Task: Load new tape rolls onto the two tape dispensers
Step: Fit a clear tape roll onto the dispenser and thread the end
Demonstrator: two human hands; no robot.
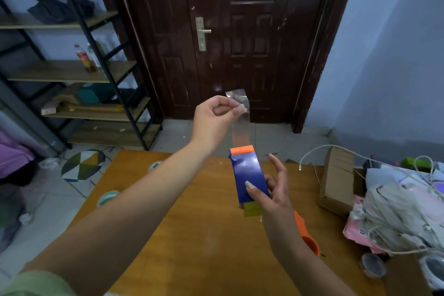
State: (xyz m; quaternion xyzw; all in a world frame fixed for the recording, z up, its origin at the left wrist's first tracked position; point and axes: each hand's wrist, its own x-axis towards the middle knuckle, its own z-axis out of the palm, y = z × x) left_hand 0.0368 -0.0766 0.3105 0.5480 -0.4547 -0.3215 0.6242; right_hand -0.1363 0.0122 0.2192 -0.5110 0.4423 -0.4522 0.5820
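A blue tape dispenser (pixel 248 174) with an orange front plate and orange handle is held above the wooden table (pixel 192 235). My right hand (pixel 271 194) grips it from the right side, index and middle fingers raised. A strip of clear tape (pixel 240 125) runs up from the dispenser's orange mouth. My left hand (pixel 216 115) pinches that strip near its free end, above and to the left of the dispenser. Two tape rolls (pixel 372 264) lie at the table's right front corner.
A cardboard box (pixel 336 180), white cables and a pile of plastic bags (pixel 403 218) crowd the table's right side. Two green-rimmed rolls (pixel 108 197) show past the table's left edge. A stool (pixel 83 164), shelving (pixel 79 72) and a dark door (pixel 240 38) stand behind.
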